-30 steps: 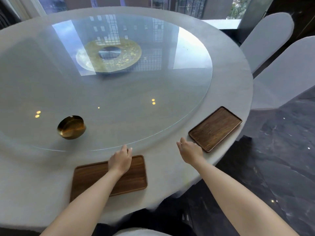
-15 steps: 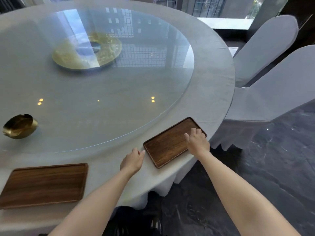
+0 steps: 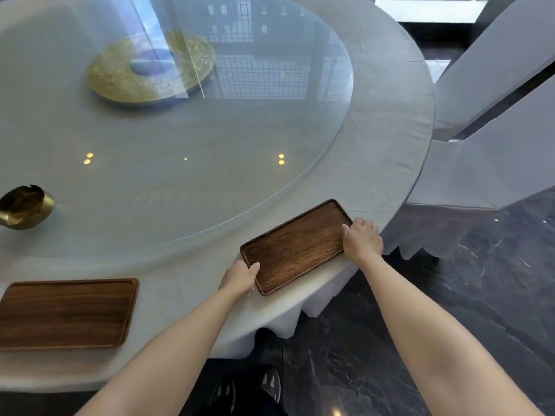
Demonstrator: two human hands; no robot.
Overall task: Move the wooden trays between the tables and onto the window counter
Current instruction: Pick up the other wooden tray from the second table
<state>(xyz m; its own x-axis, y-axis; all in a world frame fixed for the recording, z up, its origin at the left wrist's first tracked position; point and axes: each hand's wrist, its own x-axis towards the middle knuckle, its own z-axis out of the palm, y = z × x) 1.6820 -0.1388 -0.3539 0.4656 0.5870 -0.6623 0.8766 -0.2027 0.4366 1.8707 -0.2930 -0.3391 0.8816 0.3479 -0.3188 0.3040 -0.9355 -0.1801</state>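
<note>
Right tray (image 3: 295, 246) lay flat at counter (image 3: 387, 151) edge. Left hand (image 3: 240, 277) gripped its near-left end, thumb on rim; right hand (image 3: 362, 240) clasped far-right end, fingers curled over. 2nd tray (image 3: 64, 313) sat apart, far left.

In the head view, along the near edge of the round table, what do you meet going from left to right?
Rectangular dark wooden tray lying free → left hand → second rectangular wooden tray, angled, gripped at both short ends → right hand → white fabric-covered chair.
</note>
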